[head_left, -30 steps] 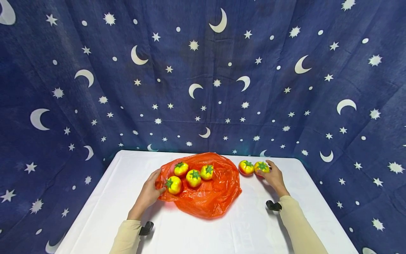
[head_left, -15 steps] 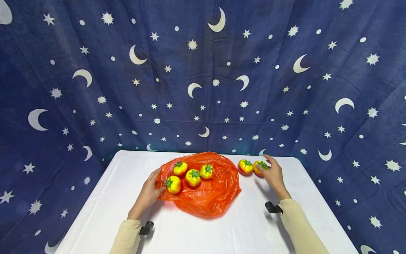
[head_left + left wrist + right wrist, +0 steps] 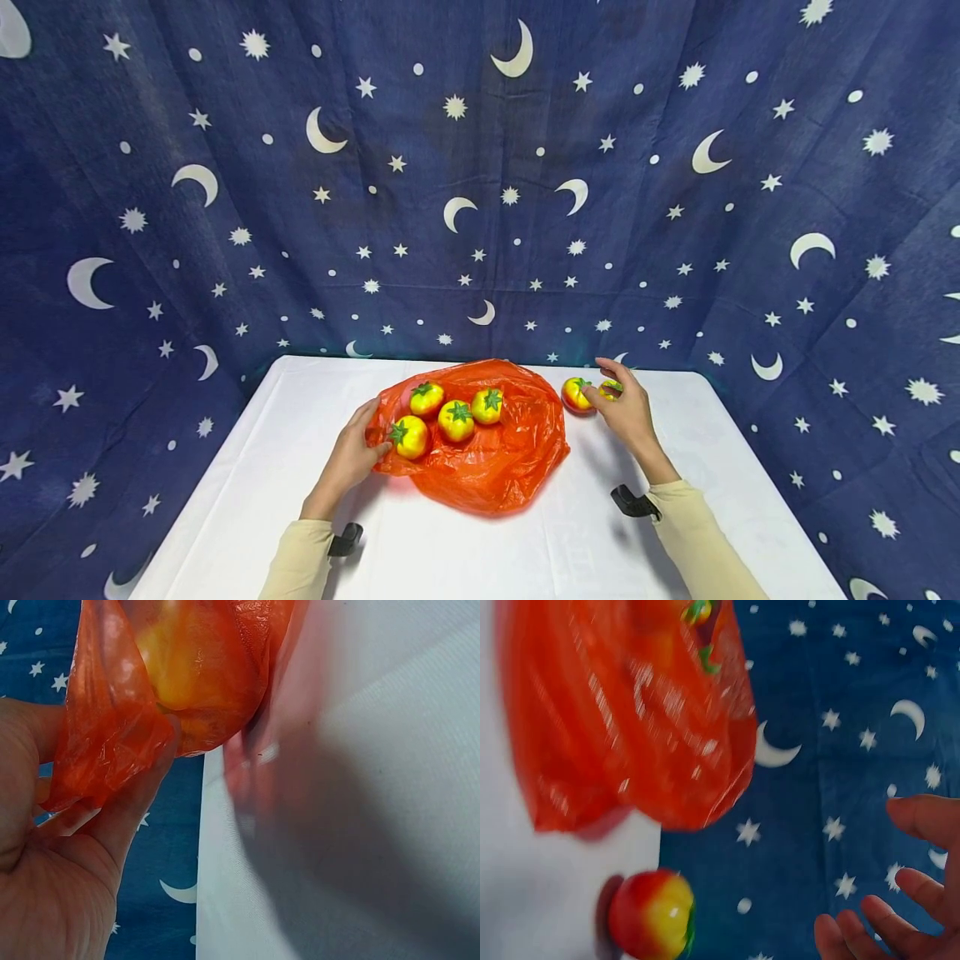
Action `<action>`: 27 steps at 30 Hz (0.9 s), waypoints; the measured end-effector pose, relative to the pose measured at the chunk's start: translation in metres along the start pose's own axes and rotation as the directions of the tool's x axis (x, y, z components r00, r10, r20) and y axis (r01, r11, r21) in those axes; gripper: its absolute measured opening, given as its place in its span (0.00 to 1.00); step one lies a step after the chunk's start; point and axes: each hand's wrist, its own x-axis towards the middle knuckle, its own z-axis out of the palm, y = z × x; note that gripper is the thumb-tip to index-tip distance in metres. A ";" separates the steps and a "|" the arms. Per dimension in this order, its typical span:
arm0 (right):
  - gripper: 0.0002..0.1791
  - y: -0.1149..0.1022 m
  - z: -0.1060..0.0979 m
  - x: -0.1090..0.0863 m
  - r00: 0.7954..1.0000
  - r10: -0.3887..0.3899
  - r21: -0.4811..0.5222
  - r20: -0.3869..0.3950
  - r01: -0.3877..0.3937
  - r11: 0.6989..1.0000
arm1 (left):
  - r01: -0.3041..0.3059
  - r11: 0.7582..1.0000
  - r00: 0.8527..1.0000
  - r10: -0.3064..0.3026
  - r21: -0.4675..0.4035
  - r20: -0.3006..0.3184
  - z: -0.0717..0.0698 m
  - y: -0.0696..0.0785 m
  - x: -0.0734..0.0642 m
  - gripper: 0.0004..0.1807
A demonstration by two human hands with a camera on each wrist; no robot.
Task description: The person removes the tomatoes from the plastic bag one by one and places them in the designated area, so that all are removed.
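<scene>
My left hand (image 3: 351, 450) pinches the left edge of a thin red plastic bag (image 3: 491, 483); the left wrist view shows the film (image 3: 112, 742) between its thumb and fingers. Several red-and-yellow tomatoes with green leafy tops, one (image 3: 457, 421) near the middle, lie in the bag's mouth. Two more stand beside each other on the table, right of the bag. My right hand (image 3: 628, 412) hovers near them with fingers spread, holding nothing. It partly covers the right-hand tomato (image 3: 611, 390); its thumb overlaps the edge of the left-hand tomato (image 3: 576, 396) in the head view.
A white cloth covers the table (image 3: 450, 558). Behind it hangs a dark blue curtain (image 3: 420, 208) printed with moons and stars, close to the table's back edge. A black wrist mount (image 3: 633, 502) sticks out from the right sleeve.
My right hand has come off the right-hand tomato, its fingers spreading, and has moved left toward the other loose tomato. The left hand and bag have stayed put.
</scene>
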 end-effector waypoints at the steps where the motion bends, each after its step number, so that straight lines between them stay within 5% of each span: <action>1: 0.31 -0.003 0.001 -0.002 1.000 -0.004 0.010 0.006 0.004 1.000 | 0.001 1.000 1.000 -0.001 0.000 0.002 0.000 0.000 0.000 0.46; 18: 0.29 -0.044 0.042 -0.015 0.979 -0.141 0.115 0.146 0.125 0.986 | -0.007 1.000 1.000 0.007 -0.001 0.010 0.000 -0.002 0.001 0.47; 27: 0.30 -0.059 0.072 -0.027 0.962 -0.150 0.245 0.226 0.093 0.965 | 0.004 1.000 1.000 -0.004 0.006 0.017 0.000 0.000 0.000 0.47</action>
